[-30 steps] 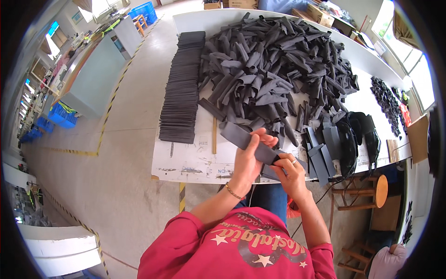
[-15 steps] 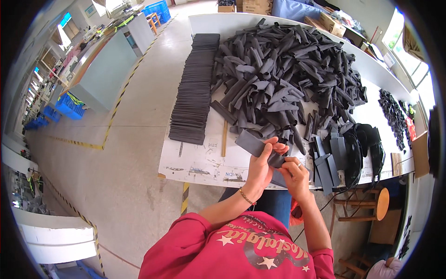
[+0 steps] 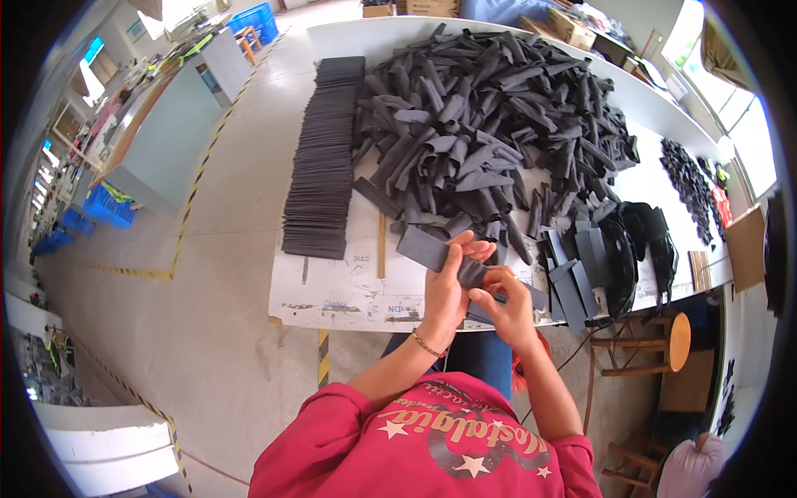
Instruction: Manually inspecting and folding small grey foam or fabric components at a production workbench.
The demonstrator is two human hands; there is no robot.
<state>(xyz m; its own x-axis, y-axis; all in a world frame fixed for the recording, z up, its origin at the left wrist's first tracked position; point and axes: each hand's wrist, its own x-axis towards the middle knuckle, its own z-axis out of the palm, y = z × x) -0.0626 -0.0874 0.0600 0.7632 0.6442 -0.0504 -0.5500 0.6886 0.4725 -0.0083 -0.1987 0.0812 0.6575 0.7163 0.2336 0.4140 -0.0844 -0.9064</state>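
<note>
A flat dark grey fabric strip (image 3: 422,247) is held over the table's near edge, its free end pointing to the far left. My left hand (image 3: 447,290) is closed on its middle, thumb on top and fingertips on the far side. My right hand (image 3: 508,309) pinches the strip's near end, beside the left fingers. More dark grey fabric shows just right of my right hand; I cannot tell whether it belongs to the same strip. Beyond my hands lies a large loose heap of curled dark grey fabric pieces (image 3: 490,116).
Left of the heap runs a long neat stack of flat dark pieces (image 3: 320,158), with a wooden stick (image 3: 382,245) near it. To the right are flat grey panels (image 3: 569,290) and black curved bundles (image 3: 647,249). A wooden stool (image 3: 679,342) stands by the white table (image 3: 332,286).
The strip lies flatter and more stretched out between my hands. My right hand has shifted along its near end, and the whole view has moved slightly.
</note>
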